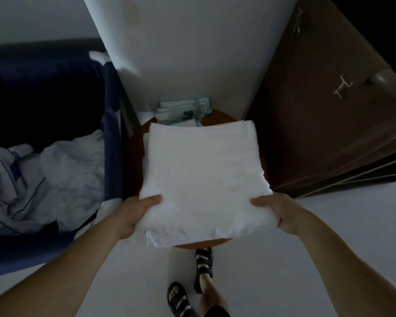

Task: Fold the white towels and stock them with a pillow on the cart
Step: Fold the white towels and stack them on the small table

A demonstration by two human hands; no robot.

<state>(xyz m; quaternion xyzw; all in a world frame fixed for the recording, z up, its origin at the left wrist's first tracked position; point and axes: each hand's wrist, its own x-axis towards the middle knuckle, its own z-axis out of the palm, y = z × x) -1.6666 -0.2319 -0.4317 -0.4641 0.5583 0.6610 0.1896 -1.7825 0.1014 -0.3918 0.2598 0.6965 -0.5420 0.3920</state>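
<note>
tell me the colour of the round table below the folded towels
Reddish brown; the round table shows best in the head view, around the folded towels.

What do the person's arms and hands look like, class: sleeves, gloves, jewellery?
The left hand and right hand wear no gloves, and no watch, bracelet or ring is visible in the dim light. Both arms are bare to the picture's edge: no sleeves show.

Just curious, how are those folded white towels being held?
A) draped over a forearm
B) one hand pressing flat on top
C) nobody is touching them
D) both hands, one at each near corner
D: the left hand and the right hand each grip a near corner of the folded white towels, thumbs on top, above the round brown table.
</note>
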